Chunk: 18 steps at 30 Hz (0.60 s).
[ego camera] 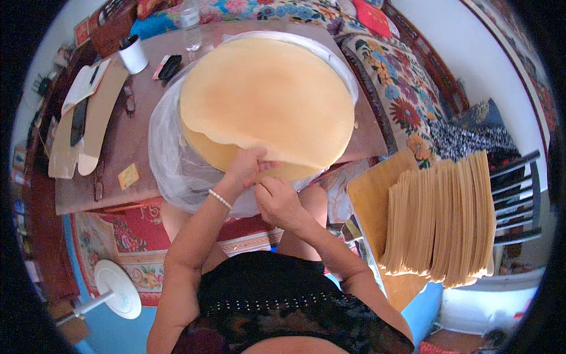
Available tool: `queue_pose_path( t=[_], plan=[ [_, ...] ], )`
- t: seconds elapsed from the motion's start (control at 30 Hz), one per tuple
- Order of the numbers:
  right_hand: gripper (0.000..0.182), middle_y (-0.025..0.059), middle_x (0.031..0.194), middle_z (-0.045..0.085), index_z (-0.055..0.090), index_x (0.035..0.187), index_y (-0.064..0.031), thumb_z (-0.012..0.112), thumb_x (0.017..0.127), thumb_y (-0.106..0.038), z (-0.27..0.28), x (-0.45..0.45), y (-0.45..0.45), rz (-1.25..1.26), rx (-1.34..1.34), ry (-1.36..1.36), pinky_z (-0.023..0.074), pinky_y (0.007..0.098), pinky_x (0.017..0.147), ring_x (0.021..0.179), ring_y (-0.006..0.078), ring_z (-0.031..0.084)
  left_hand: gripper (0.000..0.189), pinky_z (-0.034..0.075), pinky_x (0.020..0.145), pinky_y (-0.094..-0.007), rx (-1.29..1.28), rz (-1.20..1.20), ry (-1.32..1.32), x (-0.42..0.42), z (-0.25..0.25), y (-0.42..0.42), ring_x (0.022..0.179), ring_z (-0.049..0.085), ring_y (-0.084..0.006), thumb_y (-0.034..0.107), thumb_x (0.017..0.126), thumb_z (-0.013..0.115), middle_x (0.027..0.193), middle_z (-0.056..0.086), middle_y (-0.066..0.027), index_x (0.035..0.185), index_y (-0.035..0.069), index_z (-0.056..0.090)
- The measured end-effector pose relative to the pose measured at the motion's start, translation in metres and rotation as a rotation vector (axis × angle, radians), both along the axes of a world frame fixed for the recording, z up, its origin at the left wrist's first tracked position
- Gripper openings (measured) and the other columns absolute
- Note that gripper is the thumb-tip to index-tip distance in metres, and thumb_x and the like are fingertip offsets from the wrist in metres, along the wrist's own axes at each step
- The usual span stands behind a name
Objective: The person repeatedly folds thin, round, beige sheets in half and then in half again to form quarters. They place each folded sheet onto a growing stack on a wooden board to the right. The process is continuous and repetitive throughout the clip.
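A large pile of thin, round, tan sheets [269, 97], resembling flatbread, lies before me on crumpled clear plastic [166, 163]. The near edge of the topmost sheet is raised, leaving a gap over the sheet beneath [208, 150]. My left hand [248, 166], with a beaded bracelet on its wrist, grips that raised edge. Just to its right, my right hand [278, 201] has thumb and forefinger together at the front of the pile. Whether anything is pinched between them is too small to tell.
On the right, several folded tan sheets [437, 221] stand packed on a wooden board [376, 194] beside a dark chair [515, 199]. The low table [141, 93] also bears a water bottle [191, 26], white cup [133, 55], phone [78, 121], eyeglasses [129, 99] and notebook [86, 84].
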State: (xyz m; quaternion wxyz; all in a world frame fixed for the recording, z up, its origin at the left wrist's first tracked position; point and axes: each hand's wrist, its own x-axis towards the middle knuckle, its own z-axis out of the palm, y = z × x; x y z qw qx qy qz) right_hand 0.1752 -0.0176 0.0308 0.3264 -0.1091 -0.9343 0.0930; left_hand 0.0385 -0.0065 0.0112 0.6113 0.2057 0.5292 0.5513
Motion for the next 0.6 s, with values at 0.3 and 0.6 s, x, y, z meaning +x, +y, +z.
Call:
queue_pose_path(
  t=[0.3,0.6],
  plan=[
    [0.024,0.0192,0.1,0.053,0.053,0.092,0.0033,0.056,0.072,-0.01,-0.033,0.017,0.062,-0.352,-0.454,-0.003,0.0456,0.0366,0.076,0.091,0.0297,0.055,0.021,0.051,0.075,-0.0333,0.134,0.13,-0.327,-0.024,0.048,0.046,0.086,0.058,-0.0269,0.003,0.083,0.044,0.098,0.056,-0.0191,0.1,-0.009,0.047],
    [0.075,0.019,0.095,0.056,0.035,0.117,0.0079,0.055,0.077,-0.053,0.019,0.055,0.169,-0.146,-1.985,0.925,0.0476,0.0418,0.066,0.083,0.0259,0.058,0.025,0.052,0.075,-0.0299,0.246,0.118,-0.324,-0.077,0.101,0.092,0.092,0.057,-0.0273,-0.001,0.083,0.045,0.103,0.054,-0.0229,0.106,-0.011,0.043]
  ],
)
